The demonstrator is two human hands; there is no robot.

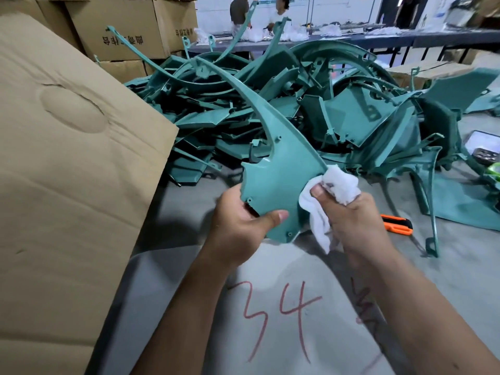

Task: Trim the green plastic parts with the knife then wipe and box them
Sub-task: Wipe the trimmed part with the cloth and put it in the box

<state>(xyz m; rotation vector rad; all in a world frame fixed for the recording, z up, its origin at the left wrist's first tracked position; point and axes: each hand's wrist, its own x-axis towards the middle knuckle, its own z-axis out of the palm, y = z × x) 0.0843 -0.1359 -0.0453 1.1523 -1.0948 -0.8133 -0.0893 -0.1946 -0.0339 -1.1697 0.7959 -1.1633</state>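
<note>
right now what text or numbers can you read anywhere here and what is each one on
"34": handwritten in red on the grey floor, below the hands.
Further red handwriting to the right of it, partly hidden by the right forearm: cannot be read.
Dark printed characters on the stacked cardboard boxes at the back appear upside down: too blurred to read.
Blue signs on the far wall: too small to read.

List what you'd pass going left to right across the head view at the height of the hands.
Large cardboard box → left hand → held green part → white cloth → right hand → orange knife
</note>
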